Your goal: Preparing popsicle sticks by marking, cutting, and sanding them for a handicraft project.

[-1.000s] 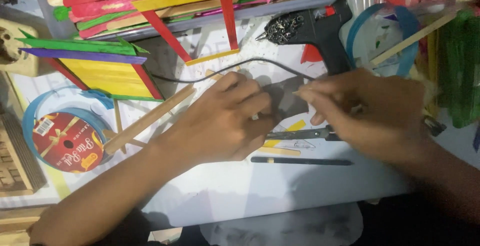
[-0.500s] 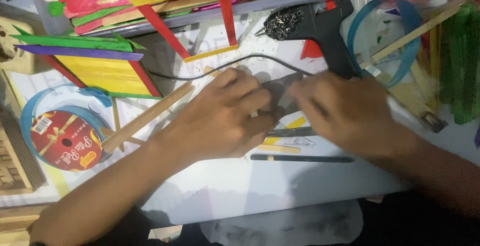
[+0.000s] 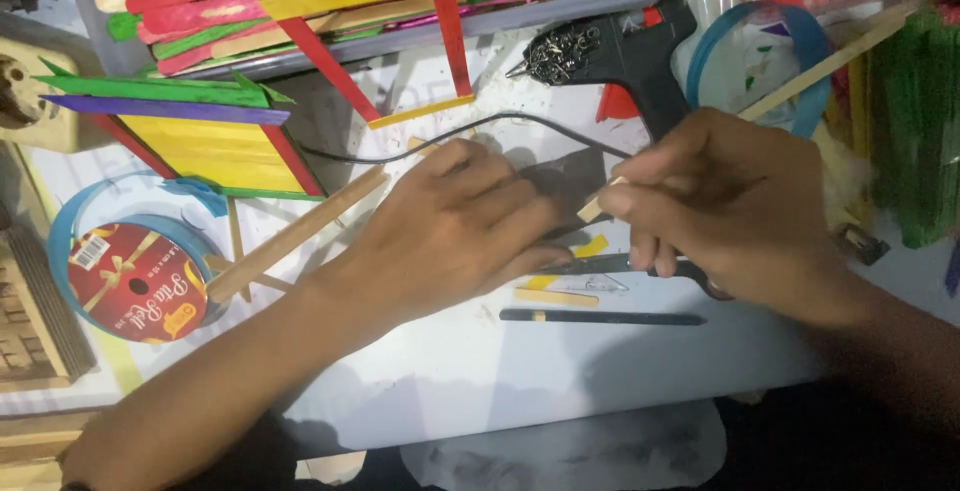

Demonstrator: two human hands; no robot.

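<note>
The right hand [image 3: 740,211] now pinches a plain wooden stick [image 3: 593,209] and has lifted a little. The left hand [image 3: 455,231] stays flat, fingers spread, on the white table [image 3: 450,371]. A black glue gun [image 3: 610,51] lies just behind them.

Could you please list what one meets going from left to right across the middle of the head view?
Blue ribbon spool → long plain wooden stick → left hand → right hand → green stick bundle.
</note>
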